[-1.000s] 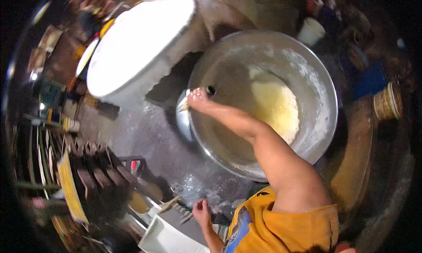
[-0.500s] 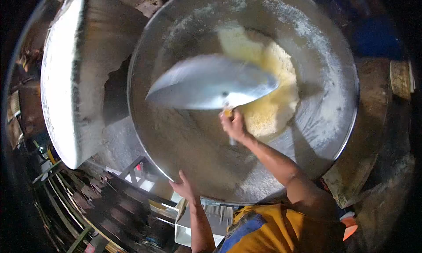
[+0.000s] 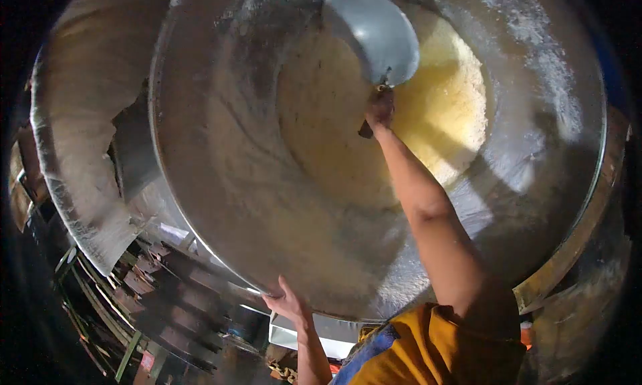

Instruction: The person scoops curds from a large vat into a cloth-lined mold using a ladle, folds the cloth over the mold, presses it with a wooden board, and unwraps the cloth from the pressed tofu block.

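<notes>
My right hand, with the arm stretched out, is closed round the short handle of a large metal scoop. Its broad curved blade reaches to the far part of a wide round metal pan. Pale yellow grainy meal lies in the pan's bottom, partly in shadow, with the blade's edge over or against it; I cannot tell which. My left hand grips the pan's near-left rim, thumb raised on the inner side. Some of its fingers are hidden.
White powder coats the pan's right wall. On the left stands another large powder-dusted metal sheet or vessel with a torn edge. Stacked roof tiles and sticks lie at lower left, and a white container sits below the rim.
The scoop has swung from lying crosswise over the pan to pointing at the far side, my right arm reaching farther out. My left hand stays at the rim. The view has shifted closer.
</notes>
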Demonstrator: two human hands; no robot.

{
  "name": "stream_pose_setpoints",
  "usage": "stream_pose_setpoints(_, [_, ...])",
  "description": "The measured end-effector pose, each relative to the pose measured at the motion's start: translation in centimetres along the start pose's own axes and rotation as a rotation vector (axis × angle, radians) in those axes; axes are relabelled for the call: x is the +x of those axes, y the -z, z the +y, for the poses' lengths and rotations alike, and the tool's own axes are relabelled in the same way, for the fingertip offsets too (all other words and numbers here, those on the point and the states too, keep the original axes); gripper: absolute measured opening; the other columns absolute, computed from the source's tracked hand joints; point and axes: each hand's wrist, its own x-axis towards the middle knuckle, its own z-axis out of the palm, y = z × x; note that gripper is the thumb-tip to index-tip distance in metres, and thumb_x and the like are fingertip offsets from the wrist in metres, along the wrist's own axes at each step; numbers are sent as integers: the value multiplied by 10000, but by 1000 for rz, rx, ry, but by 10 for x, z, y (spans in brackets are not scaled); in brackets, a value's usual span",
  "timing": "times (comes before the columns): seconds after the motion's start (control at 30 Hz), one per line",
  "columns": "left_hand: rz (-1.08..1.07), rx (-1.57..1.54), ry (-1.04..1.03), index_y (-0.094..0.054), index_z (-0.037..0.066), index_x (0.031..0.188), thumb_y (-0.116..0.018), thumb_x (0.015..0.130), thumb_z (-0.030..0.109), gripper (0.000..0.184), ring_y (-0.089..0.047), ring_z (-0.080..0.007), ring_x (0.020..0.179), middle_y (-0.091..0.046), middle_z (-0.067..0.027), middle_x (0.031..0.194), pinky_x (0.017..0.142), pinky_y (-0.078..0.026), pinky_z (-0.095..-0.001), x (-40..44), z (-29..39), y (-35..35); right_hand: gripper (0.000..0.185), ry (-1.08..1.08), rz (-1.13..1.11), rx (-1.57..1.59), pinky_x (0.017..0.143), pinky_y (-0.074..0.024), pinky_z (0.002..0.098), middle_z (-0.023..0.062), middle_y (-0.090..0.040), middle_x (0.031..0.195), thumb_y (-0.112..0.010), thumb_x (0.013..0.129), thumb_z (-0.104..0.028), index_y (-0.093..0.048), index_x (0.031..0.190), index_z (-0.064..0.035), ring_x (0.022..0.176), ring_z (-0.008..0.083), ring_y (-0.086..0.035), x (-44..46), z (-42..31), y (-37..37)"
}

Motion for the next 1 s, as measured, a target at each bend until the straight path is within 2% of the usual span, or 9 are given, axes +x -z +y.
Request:
stream_pose_setpoints(0.03, [6, 9, -11, -429, -102, 1257, -604, 869, 103, 473, -533, -267, 1050, -541, -198, 1194, 894, -444, -369, -1, -2, 3, 347, 31, 74, -31, 733, -464, 457, 173, -636, 875, -572, 813, -240, -566, 1097, -42, 841, 355, -614, -8, -11, -10])
stream_pose_setpoints(0.13, [-3, -218, 35, -456, -97, 1228, -605, 865, 101, 439, -541, -256, 1025, -552, -185, 1176, 883, -444, -371, 0, -6, -1, 310, -53, -299, 1288, 703, -475, 467, 179, -632, 813, -561, 819, -240, -574, 1056, -41, 784, 346, -628, -24, 19, 32])
stream_pose_setpoints(0.2, [7, -200, 3, -474, -94, 1196, -604, 865, 100, 405, -549, -246, 986, -564, -176, 1139, 853, -456, -368, 7, -10, -3, 258, -9, -413, 1670, 692, -481, 473, 177, -631, 791, -557, 823, -227, -590, 999, -41, 762, 339, -633, -29, 9, 27])
stream_pose_setpoints(0.37, [51, -100, 22, -492, -92, 1141, -612, 863, 102, 360, -562, -221, 893, -582, -159, 1055, 758, -482, -352, 3, 10, -4, 281, 386, -867, 1341, 659, -493, 403, 184, -655, 910, -517, 837, -173, -613, 1081, -74, 840, 303, -630, -42, 7, 19])
stream_pose_setpoints(0.43, [79, -98, -6, -494, -92, 1135, -611, 866, 101, 351, -565, -214, 865, -586, -156, 1034, 726, -487, -343, 0, 6, -2, 276, 880, -263, 921, 639, -500, 398, 173, -665, 860, -529, 818, -154, -631, 1059, -66, 816, 289, -642, -69, 10, -1])
stream_pose_setpoints(0.53, [65, -35, -4, -494, -95, 1132, -606, 872, 105, 347, -565, -217, 868, -586, -162, 1040, 728, -489, -349, -3, -1, 9, 226, 1153, -137, 930, 619, -501, 420, 162, -672, 828, -562, 788, -125, -636, 986, -47, 750, 281, -643, -125, -12, -72])
stream_pose_setpoints(0.6, [50, -122, 30, -487, -96, 1148, -599, 877, 106, 356, -565, -224, 891, -580, -171, 1065, 752, -487, -350, -11, 4, 2, 109, 1099, -410, 1019, 566, -492, 428, 153, -666, 791, -584, 778, -104, -610, 866, -45, 659, 260, -627, -138, 6, -74])
stream_pose_setpoints(0.7, [27, -182, 84, -475, -95, 1176, -589, 882, 102, 372, -558, -238, 948, -569, -180, 1112, 805, -474, -354, -17, 14, -4, 105, 493, -1335, 1406, 453, -465, 390, 133, -634, 698, -597, 786, -79, -555, 707, -25, 533, 204, -585, -146, 91, -8])
stream_pose_setpoints(1.0, [-40, -223, -112, -490, -83, 1175, -618, 881, 119, 380, -570, -229, 929, -608, -158, 1050, 841, -455, -347, -6, -4, -15, 138, 329, -1415, 1310, 431, -466, 312, 88, -600, 587, -638, 746, -103, -591, 779, 23, 494, 155, -575, -235, 219, 12])
